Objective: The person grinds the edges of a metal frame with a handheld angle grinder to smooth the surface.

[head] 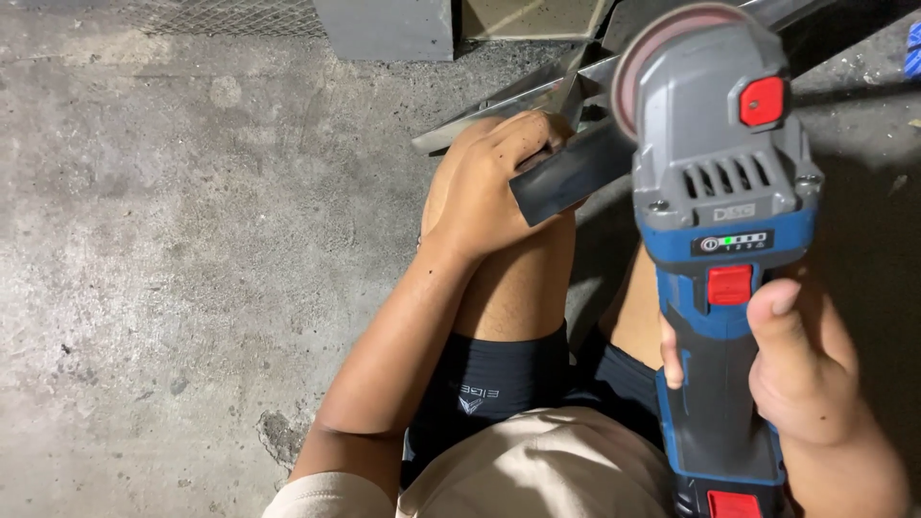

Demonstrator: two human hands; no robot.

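My right hand (811, 374) grips the blue body of a cordless angle grinder (720, 182) with a grey head, red buttons and a reddish disc at its top. The thumb lies just below the red slide switch. My left hand (484, 187) rests on my raised knee and holds down a dark flat metal bar (566, 177) that runs up and to the right. The grinder's disc hangs just right of the bar's upper part; I cannot tell whether it touches the metal.
Shiny angled metal sections (518, 101) lie on the concrete floor (192, 249) behind the knee. A grey block (384, 29) and wire mesh (221, 14) stand at the top edge. A blue object (912, 48) shows at the far right.
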